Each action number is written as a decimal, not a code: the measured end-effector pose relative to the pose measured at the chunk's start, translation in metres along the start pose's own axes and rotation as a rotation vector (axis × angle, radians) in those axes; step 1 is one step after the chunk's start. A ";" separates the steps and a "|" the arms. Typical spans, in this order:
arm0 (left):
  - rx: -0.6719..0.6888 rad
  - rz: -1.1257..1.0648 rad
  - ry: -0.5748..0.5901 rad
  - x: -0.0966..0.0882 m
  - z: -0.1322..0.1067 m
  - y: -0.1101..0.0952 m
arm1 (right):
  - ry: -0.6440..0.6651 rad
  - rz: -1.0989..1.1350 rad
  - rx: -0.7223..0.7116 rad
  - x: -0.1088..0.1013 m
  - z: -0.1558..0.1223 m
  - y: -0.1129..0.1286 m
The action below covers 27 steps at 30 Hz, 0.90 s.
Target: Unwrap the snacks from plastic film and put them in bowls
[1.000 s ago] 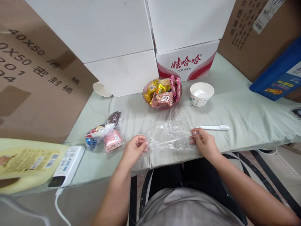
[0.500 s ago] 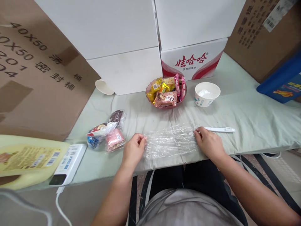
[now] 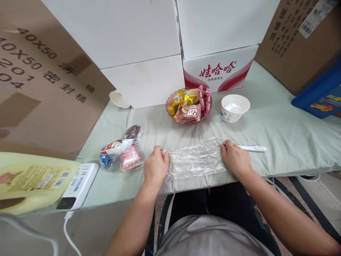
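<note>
A crinkled clear plastic bag [image 3: 196, 159] lies flat on the pale green cloth [image 3: 279, 131] near the table's front edge. My left hand [image 3: 156, 166] pinches its left edge, fingers closed on the film. At the bag's right edge my right hand [image 3: 234, 158] grips it the same way. Beyond the bag stands a pink bowl of wrapped snacks [image 3: 189, 104]. A white paper bowl [image 3: 235, 107] holding something white sits to its right. A white pen-like stick [image 3: 252, 148] lies just right of my right hand.
A clear bag filled with snacks [image 3: 121, 150] lies left of my left hand. A white power strip [image 3: 75, 185] and a yellow jug [image 3: 29, 180] sit at the left edge. White cartons [image 3: 138, 49], brown boxes [image 3: 39, 89] and a blue box [image 3: 321, 94] ring the table. A paper cup [image 3: 119, 99] lies tipped.
The plastic bag, held up loosely between my hands a second ago, has been pulled flat and laid on the cloth. Both hands shifted slightly forward with it.
</note>
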<state>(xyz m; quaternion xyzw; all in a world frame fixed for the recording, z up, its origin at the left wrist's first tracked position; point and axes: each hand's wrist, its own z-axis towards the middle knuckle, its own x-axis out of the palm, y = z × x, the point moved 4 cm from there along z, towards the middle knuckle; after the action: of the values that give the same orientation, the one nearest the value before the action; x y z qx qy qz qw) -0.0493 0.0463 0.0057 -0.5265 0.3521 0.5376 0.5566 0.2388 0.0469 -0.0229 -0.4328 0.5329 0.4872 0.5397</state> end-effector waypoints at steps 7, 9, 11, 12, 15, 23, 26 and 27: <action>0.814 -0.294 -0.091 0.001 -0.040 -0.061 | 0.017 0.007 0.012 -0.001 0.002 0.004; 0.898 -0.218 0.093 0.018 -0.046 -0.071 | 0.042 0.042 0.015 -0.003 0.005 -0.001; 0.825 -0.112 0.183 0.031 -0.046 -0.070 | 0.042 0.084 0.037 -0.007 0.010 -0.010; 0.786 -0.079 0.211 0.035 -0.045 -0.068 | 0.012 0.105 0.054 -0.010 0.012 -0.015; 0.748 -0.046 0.266 0.038 -0.046 -0.064 | -0.189 0.177 -0.032 -0.022 0.011 -0.016; 0.672 0.017 0.295 0.039 -0.040 -0.054 | -0.041 0.166 -0.780 0.006 -0.014 0.042; 0.552 0.062 0.262 0.036 -0.033 -0.019 | -0.007 0.128 -0.685 0.013 -0.011 0.025; 0.514 0.070 0.231 0.033 -0.032 -0.005 | -0.018 0.127 -0.673 0.012 -0.011 0.016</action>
<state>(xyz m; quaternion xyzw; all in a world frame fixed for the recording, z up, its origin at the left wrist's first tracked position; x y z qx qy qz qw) -0.0336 0.0231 -0.0309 -0.4135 0.5559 0.3861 0.6090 0.2211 0.0388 -0.0349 -0.5482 0.3634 0.6723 0.3399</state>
